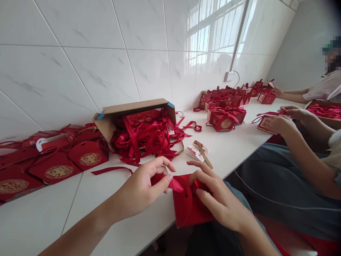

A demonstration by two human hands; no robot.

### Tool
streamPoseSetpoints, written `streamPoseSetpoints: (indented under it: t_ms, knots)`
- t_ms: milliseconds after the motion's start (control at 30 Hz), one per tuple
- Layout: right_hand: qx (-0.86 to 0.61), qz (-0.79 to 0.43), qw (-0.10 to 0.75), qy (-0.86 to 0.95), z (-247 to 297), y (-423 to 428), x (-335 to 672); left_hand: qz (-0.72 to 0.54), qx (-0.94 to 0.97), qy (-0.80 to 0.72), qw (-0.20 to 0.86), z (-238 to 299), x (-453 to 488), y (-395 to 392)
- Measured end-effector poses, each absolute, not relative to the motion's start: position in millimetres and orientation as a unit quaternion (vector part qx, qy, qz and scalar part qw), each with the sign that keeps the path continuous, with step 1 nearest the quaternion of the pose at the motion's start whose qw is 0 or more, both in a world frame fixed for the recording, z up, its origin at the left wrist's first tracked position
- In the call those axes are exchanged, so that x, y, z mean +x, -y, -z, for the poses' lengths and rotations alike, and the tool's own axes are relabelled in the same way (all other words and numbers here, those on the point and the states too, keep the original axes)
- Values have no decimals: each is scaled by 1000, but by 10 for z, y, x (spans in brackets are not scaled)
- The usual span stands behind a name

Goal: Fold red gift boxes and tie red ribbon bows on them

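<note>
My left hand point(142, 186) is closed, with a red satin ribbon point(177, 185) pinched between thumb and fingers; one tail of it seems to trail left over the table. Below the ribbon's end is a red gift box point(183, 213) with a slot in its rounded flap, tilted at the table's front edge. My right hand point(220, 201) grips this box from the right, fingers curled over its top and index finger raised. A shiny red strip shows near those fingers; whether they hold it too is hidden. Just beyond lie printed paper tags point(195, 152) and a flat wooden stick point(204, 155).
An open cardboard box point(106, 129) of loose red ribbons point(144, 138) lies against the tiled wall. Red gift boxes point(60, 170) line the left, and more gift boxes point(225, 119) stand at right. A co-worker's hands point(282, 122) hold another box; a second person sits farther along.
</note>
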State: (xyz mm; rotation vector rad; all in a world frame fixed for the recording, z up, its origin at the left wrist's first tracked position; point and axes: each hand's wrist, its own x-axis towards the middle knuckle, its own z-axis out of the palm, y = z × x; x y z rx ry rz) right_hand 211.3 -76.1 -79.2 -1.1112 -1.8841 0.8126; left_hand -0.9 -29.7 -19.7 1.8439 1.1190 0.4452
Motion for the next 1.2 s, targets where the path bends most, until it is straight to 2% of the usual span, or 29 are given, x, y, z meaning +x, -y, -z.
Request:
streamPoseSetpoints:
  t_ms: [233,700,1000,1200]
  knots:
    - [-426,-319,393,750,818,753,2059,-174,762,-454,428,202,-35,301]
    - [-412,-324,406,749,859,724,2071,-133,756,-451,455,47,31,377]
    - [-431,-327,396,742,844,750,2070,-142,797,-445,383,170,13,364]
    - [-428,-348,414,724,853,728,2060,-100,834,-435,325,203,-44,325]
